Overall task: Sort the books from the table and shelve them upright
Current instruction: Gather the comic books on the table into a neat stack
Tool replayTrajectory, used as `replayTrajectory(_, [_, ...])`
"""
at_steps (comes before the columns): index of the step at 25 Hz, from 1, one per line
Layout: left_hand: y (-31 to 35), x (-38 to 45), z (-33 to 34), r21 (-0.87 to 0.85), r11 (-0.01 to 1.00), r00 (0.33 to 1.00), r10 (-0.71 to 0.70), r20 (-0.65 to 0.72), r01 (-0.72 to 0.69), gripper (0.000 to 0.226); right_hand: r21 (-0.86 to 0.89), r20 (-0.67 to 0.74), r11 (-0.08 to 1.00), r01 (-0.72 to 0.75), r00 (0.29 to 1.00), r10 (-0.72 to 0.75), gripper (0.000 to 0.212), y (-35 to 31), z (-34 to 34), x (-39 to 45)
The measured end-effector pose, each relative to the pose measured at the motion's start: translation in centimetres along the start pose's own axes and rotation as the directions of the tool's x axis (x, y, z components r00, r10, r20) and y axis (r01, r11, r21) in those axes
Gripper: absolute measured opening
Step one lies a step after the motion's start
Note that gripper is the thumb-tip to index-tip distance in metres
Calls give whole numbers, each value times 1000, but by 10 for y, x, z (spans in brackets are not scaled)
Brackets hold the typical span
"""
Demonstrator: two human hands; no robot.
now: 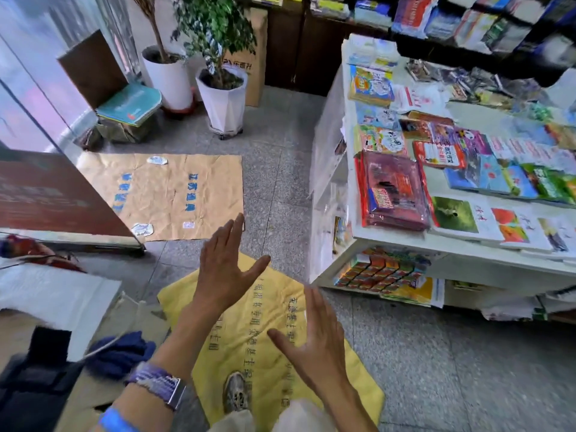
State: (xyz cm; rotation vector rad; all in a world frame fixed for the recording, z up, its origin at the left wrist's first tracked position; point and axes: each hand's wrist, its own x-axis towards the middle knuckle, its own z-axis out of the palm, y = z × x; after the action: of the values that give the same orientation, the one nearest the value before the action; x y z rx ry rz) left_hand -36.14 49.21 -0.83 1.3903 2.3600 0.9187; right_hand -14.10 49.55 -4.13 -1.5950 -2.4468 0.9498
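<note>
A grey speckled floor (280, 135) fills the middle of the view; on the right stands a white table (405, 241), its top covered with books (461, 169) lying flat in rows, none of them upright; at its near left corner lies a red plastic-wrapped bundle (392, 191); under the top, a lower shelf (386, 272) holds more books, stacked flat with spines outward; at the far right, dark shelves (467, 20) carry further stacks, blurred. On the floor at left centre lies a brown paper sheet (168, 194) with blue print; nearer, a yellow sack (265, 332) with printed characters lies under the hands, and a shoe (237, 391) rests on it. At far left centre stand two white pots with plants (218, 57), a cardboard box (255, 57) behind them; left of the pots a teal book (131, 104) sits on a low stack against a brown board. At near left are a white cloth-covered surface (56, 294) and blue yarn (121, 353). The left hand (224, 269) is raised over the sack, fingers straight and spread, holding nothing; a banded watch (162, 385) sits on its wrist. The right hand (314, 341) is nearer and just right of it, fingers straight, thumb out, also holding nothing; both hands are apart from the table and its books.
</note>
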Motion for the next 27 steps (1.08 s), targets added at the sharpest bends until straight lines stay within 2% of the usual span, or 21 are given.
replayTrajectory(6, [-11, 134, 1, 25, 1000, 1000, 16, -4, -15, 97, 2, -3, 1000, 7, 1000, -7, 107, -31, -16, 129])
replayTrajectory(15, [-12, 380, 58, 94, 995, 998, 35, 58, -41, 97, 47, -41, 998, -30, 999, 32, 109, -41, -62, 376])
replayTrajectory(18, [-3, 455, 67, 104, 994, 999, 30, 41, -34, 92, -39, -23, 999, 24, 999, -25, 102, -45, -89, 453])
replayTrajectory(24, [-2, 603, 89, 83, 994, 997, 64, 40, -67, 88, -51, -49, 998, 37, 998, -40, 100, -59, -132, 593])
replayTrajectory(27, [-7, 697, 109, 55, 995, 995, 85, 54, -88, 88, -60, -122, 998, 24, 992, -31, 98, -64, -141, 680])
